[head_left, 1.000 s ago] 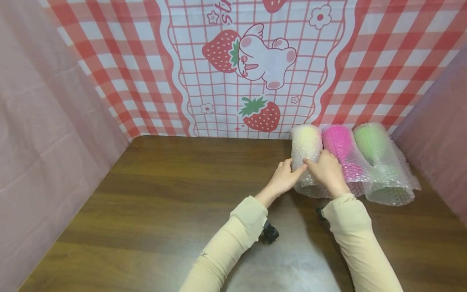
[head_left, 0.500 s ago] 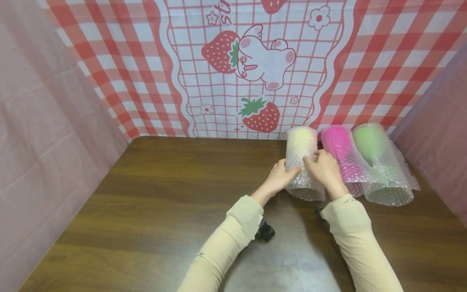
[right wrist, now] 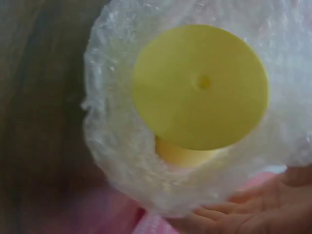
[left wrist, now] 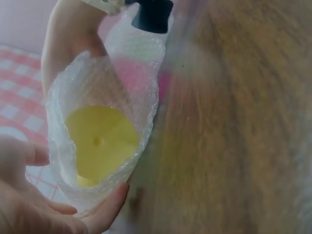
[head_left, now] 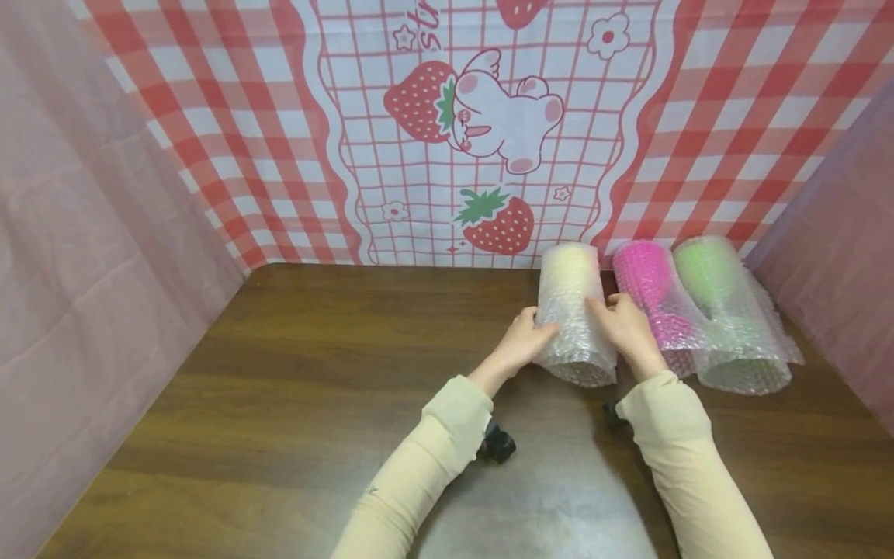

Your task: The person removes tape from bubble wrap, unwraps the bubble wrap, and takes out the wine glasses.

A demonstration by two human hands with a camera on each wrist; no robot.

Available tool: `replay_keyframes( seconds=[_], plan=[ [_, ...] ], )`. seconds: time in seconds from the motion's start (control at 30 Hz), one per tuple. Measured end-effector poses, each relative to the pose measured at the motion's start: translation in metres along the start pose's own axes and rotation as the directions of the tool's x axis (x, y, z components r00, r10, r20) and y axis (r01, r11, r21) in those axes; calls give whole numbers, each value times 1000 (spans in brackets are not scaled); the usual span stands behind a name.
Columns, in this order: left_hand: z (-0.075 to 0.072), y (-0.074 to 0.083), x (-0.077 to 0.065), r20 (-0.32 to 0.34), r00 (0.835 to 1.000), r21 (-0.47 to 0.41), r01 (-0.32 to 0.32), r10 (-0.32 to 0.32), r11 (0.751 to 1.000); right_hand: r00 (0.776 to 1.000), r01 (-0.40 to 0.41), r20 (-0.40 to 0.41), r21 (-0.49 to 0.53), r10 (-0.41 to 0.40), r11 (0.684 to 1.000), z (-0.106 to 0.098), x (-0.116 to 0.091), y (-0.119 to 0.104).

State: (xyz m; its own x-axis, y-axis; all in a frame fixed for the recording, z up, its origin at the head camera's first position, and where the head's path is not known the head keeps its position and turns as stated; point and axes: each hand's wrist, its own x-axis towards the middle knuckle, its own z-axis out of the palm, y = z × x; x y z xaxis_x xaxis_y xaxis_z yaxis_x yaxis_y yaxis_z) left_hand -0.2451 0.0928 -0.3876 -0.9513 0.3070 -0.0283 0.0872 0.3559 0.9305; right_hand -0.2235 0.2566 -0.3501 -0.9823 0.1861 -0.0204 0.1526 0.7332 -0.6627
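Observation:
A yellow goblet lies inside a clear bubble-wrap sleeve [head_left: 571, 279] at the right back of the table. Its round yellow foot [right wrist: 200, 87] shows through the sleeve's open near end in both wrist views. My left hand [head_left: 520, 341] holds the sleeve's left side, thumb on top and fingers low along the wrap. On the other side my right hand [head_left: 625, 322] grips with its thumb over the right edge, its fingertips partly hidden. To the right lie a pink wrapped goblet [head_left: 646, 272] and a green wrapped goblet [head_left: 712, 272].
The brown wooden table [head_left: 314, 404] reaches left and forward of the goblets. A red-and-white checked cloth [head_left: 244, 140] with strawberries hangs behind it, close to the goblets' far ends. Pink curtains [head_left: 105, 272] flank both sides.
The yellow goblet in its sleeve has shifted left and slightly nearer, leaving a gap beside the pink one. My left hand has moved left with it; my right hand has barely moved.

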Motion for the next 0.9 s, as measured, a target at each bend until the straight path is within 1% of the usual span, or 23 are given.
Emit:
replay_keyframes(
  seconds=[0.07, 0.13, 0.23, 0.27, 0.33, 0.47, 0.57, 0.67, 0.7, 0.77, 0.83, 0.9],
  plan=[
    [-2, -1, 0, -2, 1000, -6, 20, -20, 1000, 998, -19, 54, 16, 18, 1000, 0, 0, 0],
    [-3, -2, 1, 10, 1000, -28, 29, -29, 999, 994, -30, 108, 41, 25, 999, 0, -1, -1],
    [-6, -1, 3, 48, 999, -72, 18, -15, 997, 987, -30, 159, 110, 12, 993, -1, -3, -2],
    [-7, 0, 3, 65, 998, -88, 16, -10, 996, 987, -29, 161, 131, 7, 991, -1, -4, -3],
    [-10, 0, 2, 105, 994, -123, 34, -21, 992, 987, -26, 162, 155, 0, 988, 0, -5, -4],
    [-16, -3, -2, 156, 985, -171, 97, -71, 980, 987, -17, 159, 147, -7, 989, 2, -9, -10],
    [-21, -6, -4, 151, 984, -176, 116, -90, 978, 986, -5, 166, 146, -20, 989, 6, -9, -16],
    [-26, -9, -5, 140, 985, -177, 121, -96, 977, 981, 13, 191, 174, -47, 985, 10, -9, -19],
    [-28, -10, -5, 141, 985, -185, 123, -97, 975, 976, 20, 210, 197, -63, 980, 11, -9, -19],
    [-31, -12, -5, 151, 984, -208, 125, -94, 970, 960, 10, 268, 251, -80, 968, 13, -10, -19],
    [-35, -13, -5, 161, 983, -230, 124, -88, 965, 939, -16, 330, 312, -93, 950, 14, -10, -19],
    [-38, -13, -5, 174, 981, -234, 123, -83, 964, 918, -51, 385, 355, -96, 933, 15, -11, -17]
  ],
)
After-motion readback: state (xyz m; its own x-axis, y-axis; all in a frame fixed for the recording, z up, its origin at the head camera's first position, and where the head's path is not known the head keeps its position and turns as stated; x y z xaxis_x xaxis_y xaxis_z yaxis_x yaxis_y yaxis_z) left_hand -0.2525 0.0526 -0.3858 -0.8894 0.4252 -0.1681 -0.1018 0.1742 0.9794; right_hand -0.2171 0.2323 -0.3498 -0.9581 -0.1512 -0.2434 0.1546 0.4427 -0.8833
